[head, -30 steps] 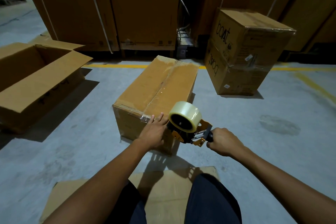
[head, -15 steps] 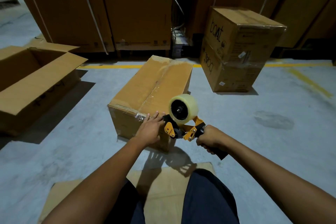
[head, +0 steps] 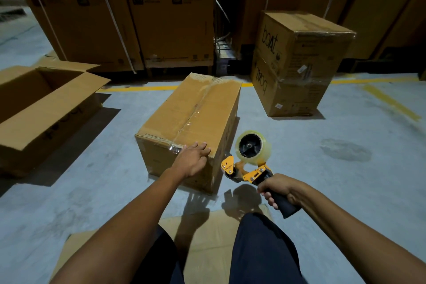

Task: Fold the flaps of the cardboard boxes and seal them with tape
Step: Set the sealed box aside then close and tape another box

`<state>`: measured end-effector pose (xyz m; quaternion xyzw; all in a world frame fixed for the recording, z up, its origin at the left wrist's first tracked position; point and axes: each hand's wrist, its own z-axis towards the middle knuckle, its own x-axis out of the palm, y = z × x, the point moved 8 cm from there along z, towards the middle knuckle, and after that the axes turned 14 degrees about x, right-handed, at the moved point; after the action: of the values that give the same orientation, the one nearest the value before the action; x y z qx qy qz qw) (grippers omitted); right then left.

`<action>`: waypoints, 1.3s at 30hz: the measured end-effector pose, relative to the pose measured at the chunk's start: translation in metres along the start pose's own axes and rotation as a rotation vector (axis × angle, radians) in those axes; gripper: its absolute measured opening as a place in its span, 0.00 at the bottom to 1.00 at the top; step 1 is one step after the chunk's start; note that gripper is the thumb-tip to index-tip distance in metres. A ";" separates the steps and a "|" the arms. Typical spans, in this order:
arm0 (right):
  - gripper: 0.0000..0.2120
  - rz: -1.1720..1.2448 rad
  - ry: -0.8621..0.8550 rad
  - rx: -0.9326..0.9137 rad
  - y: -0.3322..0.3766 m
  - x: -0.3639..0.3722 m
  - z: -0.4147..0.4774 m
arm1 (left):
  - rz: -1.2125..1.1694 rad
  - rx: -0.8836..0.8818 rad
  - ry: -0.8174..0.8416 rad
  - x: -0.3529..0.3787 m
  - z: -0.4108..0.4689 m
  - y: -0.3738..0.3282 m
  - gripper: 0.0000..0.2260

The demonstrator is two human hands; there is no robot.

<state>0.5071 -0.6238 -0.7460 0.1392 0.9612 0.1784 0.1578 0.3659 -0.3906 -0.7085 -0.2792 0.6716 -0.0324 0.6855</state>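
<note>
At 12 o'clock, just in front of your knees, the closed brown cardboard box (head: 191,122) stands on the grey concrete floor (head: 345,180), and its long side runs away from you toward 1 o'clock. Its top flaps are folded down, and a strip of clear tape (head: 202,104) lies along the middle seam from the far edge to the near edge. Your left hand (head: 192,161) rests flat on the near edge of this box, fingers straight and together, over the place where the tape bends down onto the front wall; it grasps nothing. Your right hand (head: 280,188) is clenched round the black handle of the yellow tape dispenser (head: 251,174), which you hold in the air at 3 o'clock from the box's near right corner, close beside it; whether it touches the cardboard I cannot tell. The roll of clear tape (head: 252,147) sits on top of the dispenser with its dark core turned to you. At 10 o'clock an open brown cardboard box (head: 46,108) lies with its flaps spread. At 1 o'clock two stacked brown cartons (head: 299,64) stand beyond a yellow painted line (head: 138,88). Tall brown cartons (head: 138,18) fill the back from 11 to 12 o'clock. Under your legs, at 6 o'clock, lies a flat sheet of brown cardboard (head: 207,237).
</note>
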 end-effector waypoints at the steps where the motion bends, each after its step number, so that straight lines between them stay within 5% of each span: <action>1: 0.17 0.031 0.013 -0.006 -0.001 0.000 0.002 | -0.015 -0.021 -0.001 -0.003 0.000 -0.001 0.31; 6: 0.19 0.180 0.084 -0.030 0.004 0.007 0.013 | -0.049 -0.100 -0.158 -0.025 0.016 0.001 0.22; 13: 0.14 0.398 0.135 -0.031 0.019 0.005 0.042 | 0.340 -0.093 -0.181 -0.038 0.068 -0.024 0.13; 23: 0.14 0.746 0.157 0.003 0.040 -0.039 0.123 | 0.169 0.059 -0.078 -0.006 0.155 -0.003 0.31; 29: 0.12 0.917 0.155 0.033 0.054 -0.058 0.188 | 0.223 0.037 -0.111 0.004 0.174 0.012 0.31; 39: 0.12 0.855 0.135 0.109 0.060 -0.042 0.256 | 0.196 0.053 -0.205 0.003 0.171 0.015 0.29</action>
<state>0.6487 -0.5068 -0.9393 0.5210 0.8332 0.1852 -0.0012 0.5219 -0.3214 -0.7271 -0.1959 0.6209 0.0458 0.7576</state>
